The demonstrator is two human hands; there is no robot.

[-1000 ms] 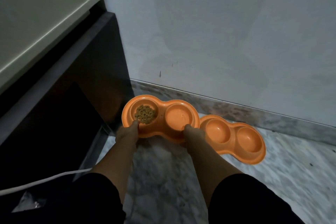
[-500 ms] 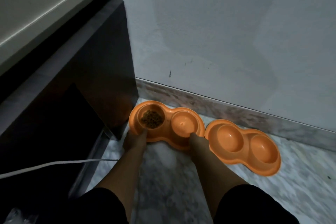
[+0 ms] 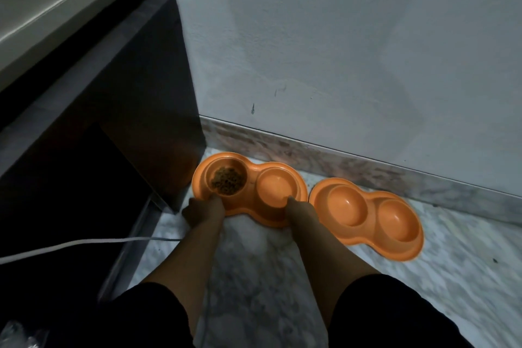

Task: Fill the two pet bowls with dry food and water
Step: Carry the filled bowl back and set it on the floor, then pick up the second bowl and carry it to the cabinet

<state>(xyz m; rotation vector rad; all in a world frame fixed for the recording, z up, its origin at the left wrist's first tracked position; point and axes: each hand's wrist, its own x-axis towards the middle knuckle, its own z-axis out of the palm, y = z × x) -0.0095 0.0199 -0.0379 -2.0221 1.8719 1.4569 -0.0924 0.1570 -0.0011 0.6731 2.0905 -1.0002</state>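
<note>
An orange double pet bowl point(image 3: 254, 171) lies low at the corner of the marble floor, beside the dark cabinet. Its left cup holds brown dry food point(image 3: 228, 180); its right cup point(image 3: 278, 186) looks bare, and I cannot tell whether water is in it. My left hand point(image 3: 202, 210) grips the near rim by the food cup. My right hand point(image 3: 300, 209) grips the near rim by the right cup. A second orange double bowl point(image 3: 367, 210) rests on the floor just to the right, both cups bare.
A dark cabinet point(image 3: 118, 127) stands on the left, its corner close to the held bowl. A white cable point(image 3: 84, 243) runs across the floor from the left. The pale wall and marble skirting point(image 3: 339, 155) close off the back. Crinkled plastic point(image 3: 19, 336) shows at the bottom left.
Both hands have carried the food bowl down and toward the corner by the cabinet. The view has tilted down and closer. The second bowl has stayed in place.
</note>
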